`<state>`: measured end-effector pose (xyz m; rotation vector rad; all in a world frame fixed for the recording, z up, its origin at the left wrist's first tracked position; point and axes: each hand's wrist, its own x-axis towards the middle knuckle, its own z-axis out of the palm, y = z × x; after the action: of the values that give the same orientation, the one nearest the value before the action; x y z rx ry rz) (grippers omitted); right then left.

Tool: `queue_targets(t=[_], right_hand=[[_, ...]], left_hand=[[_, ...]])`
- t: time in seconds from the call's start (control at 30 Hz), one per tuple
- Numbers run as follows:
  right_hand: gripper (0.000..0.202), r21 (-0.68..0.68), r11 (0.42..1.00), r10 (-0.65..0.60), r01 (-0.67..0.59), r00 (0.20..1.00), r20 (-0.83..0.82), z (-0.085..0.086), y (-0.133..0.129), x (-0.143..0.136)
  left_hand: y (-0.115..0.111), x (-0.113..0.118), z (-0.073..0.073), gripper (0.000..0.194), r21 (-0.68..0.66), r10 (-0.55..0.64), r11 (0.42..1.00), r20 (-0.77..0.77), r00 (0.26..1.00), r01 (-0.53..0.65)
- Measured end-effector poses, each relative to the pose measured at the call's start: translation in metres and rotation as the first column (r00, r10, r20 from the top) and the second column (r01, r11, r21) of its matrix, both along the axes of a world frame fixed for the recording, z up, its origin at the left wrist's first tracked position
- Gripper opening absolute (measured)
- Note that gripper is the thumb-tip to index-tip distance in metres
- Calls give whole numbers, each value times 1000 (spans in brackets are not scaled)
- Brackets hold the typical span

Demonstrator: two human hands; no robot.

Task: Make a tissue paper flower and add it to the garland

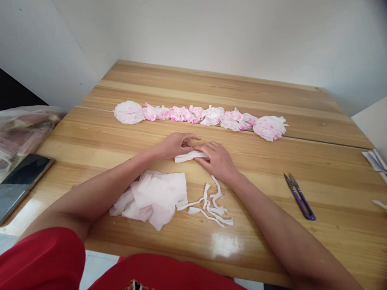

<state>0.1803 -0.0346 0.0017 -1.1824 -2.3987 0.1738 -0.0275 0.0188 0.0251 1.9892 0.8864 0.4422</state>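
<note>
A folded strip of white tissue paper (184, 157) lies low over the table between my two hands. My left hand (176, 145) is closed at its upper edge, thumb and fingertips together on the paper while the index finger points right. With thumb below and fingers above, my right hand (216, 160) grips the strip's right end and covers it. Nearer to me are a loose pile of thin white tissue sheets (155, 197) and several twisted white paper strips (210, 207).
A row of white and pink crumpled paper flowers (212, 115) runs across the wooden table (256, 173). Purple-handled thread snips (299, 196) lie at right, their blades apart. At left are a phone (16, 188) and a clear plastic bag (17, 133). White paper pieces (380, 164) rest at the right edge.
</note>
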Motion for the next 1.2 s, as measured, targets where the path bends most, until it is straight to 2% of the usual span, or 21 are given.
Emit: queue_targets(t=[0.3,0.93,1.2], right_hand=[[18,-49,998,-39,38,998,-39,2,-2,-1],[20,2,1000,20,-20,1000,-5,1,0,0],[20,23,1000,16,-16,1000,1,-1,0,0]], left_hand=[[-1,2,-2,48,64,26,998,-29,999,-24],[-3,3,3,50,33,41,999,-39,998,-39],[0,1,-4,47,65,32,997,-2,999,-32]])
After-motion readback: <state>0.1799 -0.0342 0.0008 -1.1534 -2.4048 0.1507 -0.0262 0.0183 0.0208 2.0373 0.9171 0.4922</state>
